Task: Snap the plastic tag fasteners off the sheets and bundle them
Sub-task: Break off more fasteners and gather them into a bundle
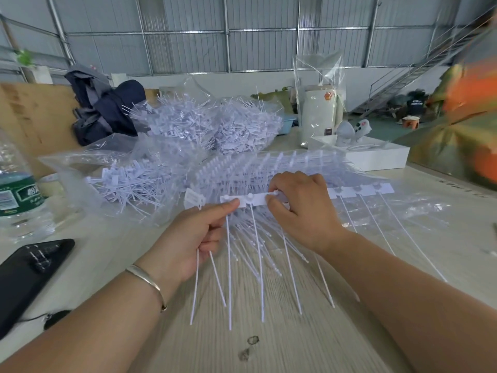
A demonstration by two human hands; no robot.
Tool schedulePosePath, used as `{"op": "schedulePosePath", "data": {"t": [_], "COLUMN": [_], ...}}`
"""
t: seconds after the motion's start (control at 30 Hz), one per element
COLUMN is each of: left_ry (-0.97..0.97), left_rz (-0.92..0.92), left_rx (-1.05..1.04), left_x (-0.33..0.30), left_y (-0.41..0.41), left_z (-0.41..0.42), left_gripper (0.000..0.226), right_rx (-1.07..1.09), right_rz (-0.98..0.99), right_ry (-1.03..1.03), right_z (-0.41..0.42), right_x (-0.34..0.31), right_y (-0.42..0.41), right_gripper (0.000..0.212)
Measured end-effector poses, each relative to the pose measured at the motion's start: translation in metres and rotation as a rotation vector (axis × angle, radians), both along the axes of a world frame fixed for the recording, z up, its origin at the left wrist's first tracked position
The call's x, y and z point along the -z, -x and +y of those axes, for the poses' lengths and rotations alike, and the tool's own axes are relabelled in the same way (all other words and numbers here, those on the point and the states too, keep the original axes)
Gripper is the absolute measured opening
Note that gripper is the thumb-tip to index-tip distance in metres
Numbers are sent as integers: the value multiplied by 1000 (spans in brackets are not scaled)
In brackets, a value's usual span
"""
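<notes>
A white strip of joined tag fasteners (254,201) runs across the middle of the table, its thin tails pointing toward me. My left hand (199,232) pinches the strip's left end with the thumb and also grips a few loose fasteners (215,275) whose tails stick out below the palm. My right hand (301,208) pinches the strip further right, at one of its tag heads. Under both hands lies a stack of more fastener sheets (269,168). Loose fasteners fill a clear bag (129,184) at the left and larger bags (209,125) behind.
A water bottle (18,195) and a black phone (29,273) sit at the left edge. A dark backpack (105,109) lies at the back left, a white box (376,154) and a tall white container (320,114) at the back right. A person in orange (468,117) stands at the right.
</notes>
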State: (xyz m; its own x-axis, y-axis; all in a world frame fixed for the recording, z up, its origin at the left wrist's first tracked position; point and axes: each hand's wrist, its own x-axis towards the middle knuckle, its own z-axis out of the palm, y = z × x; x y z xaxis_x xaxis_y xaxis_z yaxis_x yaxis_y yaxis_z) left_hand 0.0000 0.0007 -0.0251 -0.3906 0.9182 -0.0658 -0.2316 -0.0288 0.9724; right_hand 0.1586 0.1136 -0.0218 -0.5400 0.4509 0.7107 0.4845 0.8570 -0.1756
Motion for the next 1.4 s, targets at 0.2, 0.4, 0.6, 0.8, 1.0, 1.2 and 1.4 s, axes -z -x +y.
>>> {"op": "schedulePosePath", "data": {"t": [0.2,0.4,0.6,0.8,1.0,1.2,1.4], "left_ry": [-72,-132,-160,-99,-69,-79,-37], "left_rz": [-28,-111,-244,-234,-193,-281,-240], "left_rx": [-34,56,197,357,348,306,202], "left_x": [2,-2,-5,-2,-1,-4,-4], "left_y": [3,2,1,-14,-21,-14,-6], "left_z": [2,0,-5,-7,-7,-3,0], "left_gripper": [22,23,21,12,14,16,15], "right_rx": [74,107,-162,-382,-371,-214,-102], "right_rz": [39,70,227,210,19,120,182], "right_ry": [-18,101,317,453,267,244,241], "right_z": [2,4,-6,-16,-19,-8,6], "right_x": [1,-2,-7,-5,0,-2,0], "right_y": [-2,-4,-4,2,7,3,-4], "right_gripper": [33,51,50,53,46,45,33]}}
